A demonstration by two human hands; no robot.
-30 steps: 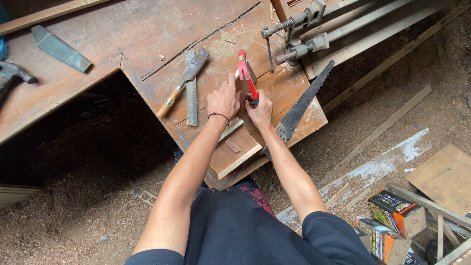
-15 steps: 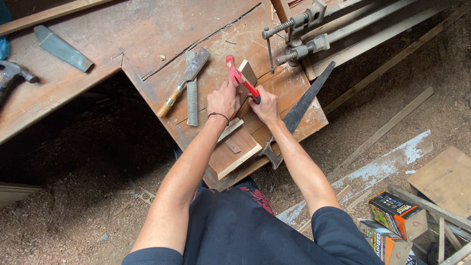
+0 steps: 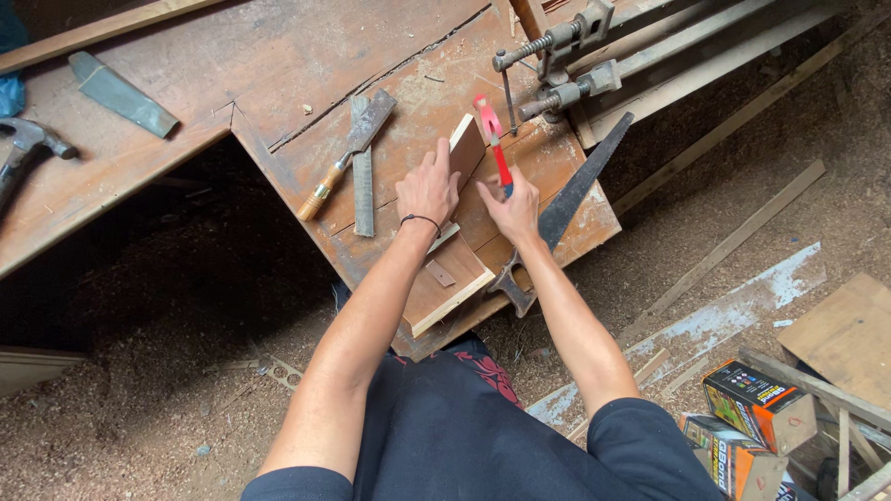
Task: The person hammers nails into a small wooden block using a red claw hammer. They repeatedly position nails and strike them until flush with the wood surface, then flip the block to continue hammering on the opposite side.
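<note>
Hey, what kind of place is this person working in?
Most likely a rough woodworking or carpentry workshop: a worn wooden workbench carries a handsaw, a hammer and bar clamps, and the floor around it is covered in sawdust.

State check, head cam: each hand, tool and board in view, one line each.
left hand: pressing down on small pale wooden block
small pale wooden block: tilted on brown workbench
right hand: gripping red-handled tool
red-handled tool: held, angled over the block
handsaw with dark blade: lying flat, unheld
wooden-handled try square: lying flat, unheld
grey metal bar clamps: lying on bench, unheld
claw hammer: lying at bench edge
</note>
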